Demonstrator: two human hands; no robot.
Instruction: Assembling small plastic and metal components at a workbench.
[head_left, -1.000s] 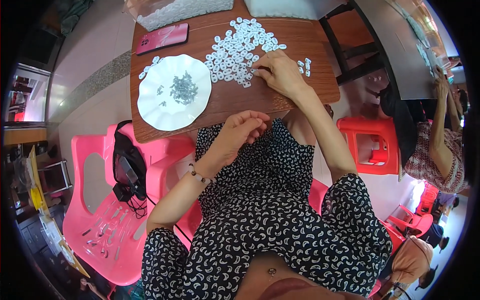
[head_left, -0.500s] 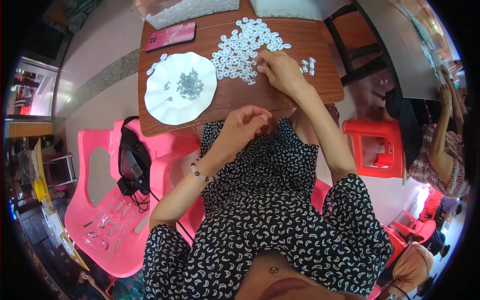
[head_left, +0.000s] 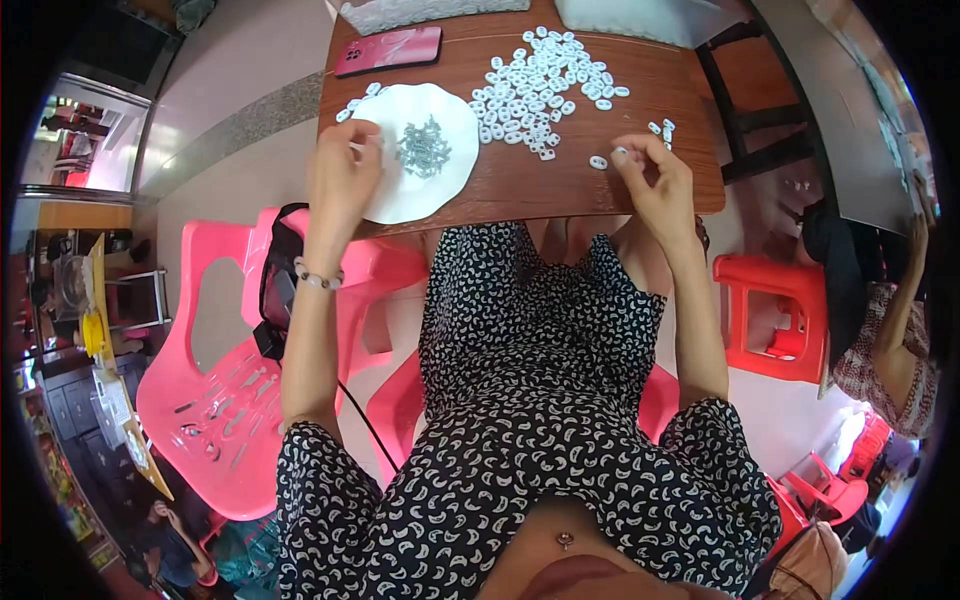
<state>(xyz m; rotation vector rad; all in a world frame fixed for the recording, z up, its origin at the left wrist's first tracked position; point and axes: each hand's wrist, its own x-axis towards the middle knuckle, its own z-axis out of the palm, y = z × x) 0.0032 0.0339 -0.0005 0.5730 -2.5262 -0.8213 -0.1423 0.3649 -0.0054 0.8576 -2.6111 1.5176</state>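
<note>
My left hand (head_left: 345, 175) is at the left rim of a white scalloped plate (head_left: 448, 185), fingers curled together; what they hold, if anything, is hidden. On the plate lies a heap of small grey metallic pieces (head_left: 424, 148). My right hand (head_left: 657, 185) is above the table's right part, thumb and fingertips pinched on a small white piece (head_left: 621, 150). Just left of those fingertips, a single white oval piece with two holes (head_left: 598, 162) rests on the wood. A loose pile of similar white pieces (head_left: 540, 85) spreads between the plate and my right hand.
The brown wooden table (head_left: 530, 190) also bears a pink phone (head_left: 388, 50), a few white pieces (head_left: 667, 130) at right, and others (head_left: 350, 108) behind the plate. Two translucent containers stand at its far edge. A pink chair (head_left: 215, 420) and red stool (head_left: 770, 320) flank me.
My left hand has moved from the table's front edge left to the plate. My right hand has drawn back from the pile to the right, and a lone white piece now lies beside it.
</note>
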